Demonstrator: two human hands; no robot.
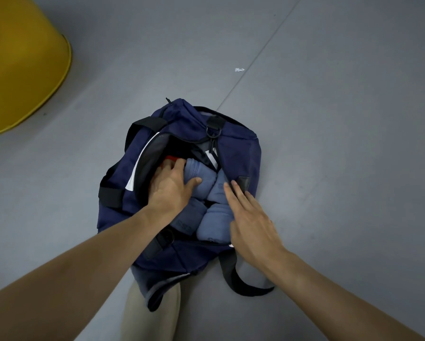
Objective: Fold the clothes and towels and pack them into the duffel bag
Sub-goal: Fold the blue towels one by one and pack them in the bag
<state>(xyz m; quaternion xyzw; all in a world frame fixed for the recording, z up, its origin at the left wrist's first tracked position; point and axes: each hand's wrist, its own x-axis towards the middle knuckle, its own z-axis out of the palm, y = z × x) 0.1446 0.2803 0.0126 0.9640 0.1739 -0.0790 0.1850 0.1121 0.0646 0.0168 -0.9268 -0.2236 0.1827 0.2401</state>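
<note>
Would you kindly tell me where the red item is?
Head view: the red item sits inside the open duffel bag, left of centre, just beyond the left hand.

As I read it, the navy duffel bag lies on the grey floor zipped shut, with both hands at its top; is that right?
Not quite: the duffel bag is open, not zipped shut. The head view shows folded blue-grey items inside it, with the left hand pressing on them and the right hand at the opening's edge. It does lie on the grey floor.
</note>
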